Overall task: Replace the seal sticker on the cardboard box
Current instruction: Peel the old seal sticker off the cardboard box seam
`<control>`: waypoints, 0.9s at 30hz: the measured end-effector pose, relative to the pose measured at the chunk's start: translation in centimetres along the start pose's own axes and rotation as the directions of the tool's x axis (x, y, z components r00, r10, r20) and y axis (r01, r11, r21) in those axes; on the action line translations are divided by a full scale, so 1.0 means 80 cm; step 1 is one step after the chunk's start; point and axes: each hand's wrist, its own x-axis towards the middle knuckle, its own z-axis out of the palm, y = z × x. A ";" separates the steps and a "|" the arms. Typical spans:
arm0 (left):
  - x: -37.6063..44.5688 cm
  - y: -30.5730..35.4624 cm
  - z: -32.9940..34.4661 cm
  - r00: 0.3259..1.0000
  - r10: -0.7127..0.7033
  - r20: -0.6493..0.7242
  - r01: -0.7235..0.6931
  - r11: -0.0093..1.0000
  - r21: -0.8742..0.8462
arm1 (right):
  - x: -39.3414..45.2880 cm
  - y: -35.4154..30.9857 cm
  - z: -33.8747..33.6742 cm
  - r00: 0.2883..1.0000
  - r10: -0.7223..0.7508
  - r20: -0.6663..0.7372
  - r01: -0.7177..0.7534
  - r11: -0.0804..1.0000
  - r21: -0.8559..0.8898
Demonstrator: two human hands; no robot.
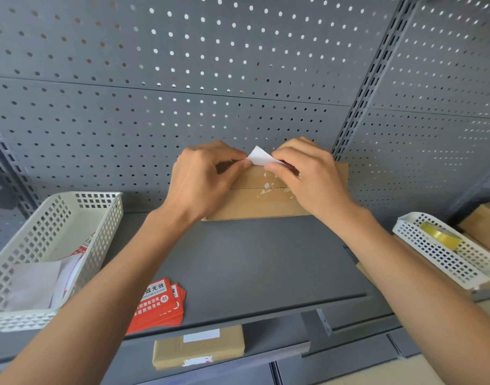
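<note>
While both hands work at its far edge, a flat cardboard box [255,201] lies on a grey metal shelf [252,270], pushed back against a grey pegboard wall [182,79]. At the box's upper edge the left hand [199,179] pinches one end of a small sticker [259,156] between thumb and fingertips, and the right hand [310,176] pinches its other end the same way, so the sticker's white side lifts up between them; a sliver of red shows under the right fingers. White scraps of torn paper cling to the box's top along its centre seam. Left of the box, nearer the shelf's front, a white perforated basket [105,229] holds loose white and red sheets. In front of the box, near the shelf's front edge, sits a stack of red stickers [157,304] printed with white characters. Right of the box, another white basket [438,254] holds a yellowish roll of tape [441,234]. Below the shelf's front edge, a second, smaller cardboard box [198,347] rests on a lower level.
</note>
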 end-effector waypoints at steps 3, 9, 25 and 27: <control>-0.002 0.001 -0.001 1.000 0.003 -0.006 -0.003 1.000 0.014 | 0.001 0.000 0.002 1.000 0.028 -0.003 -0.028 1.000 0.013; -0.011 0.005 -0.004 1.000 -0.019 0.011 0.019 0.999 0.032 | 0.000 -0.006 0.004 0.999 0.022 -0.026 -0.022 1.000 0.017; -0.090 -0.006 -0.013 0.981 -0.088 0.172 0.092 0.996 -0.015 | -0.026 -0.017 0.007 0.998 -0.056 -0.018 0.057 0.998 0.027; -0.097 -0.007 -0.015 0.985 -0.052 0.164 0.051 0.999 0.011 | -0.035 -0.022 0.005 0.998 -0.061 -0.001 0.061 0.998 0.030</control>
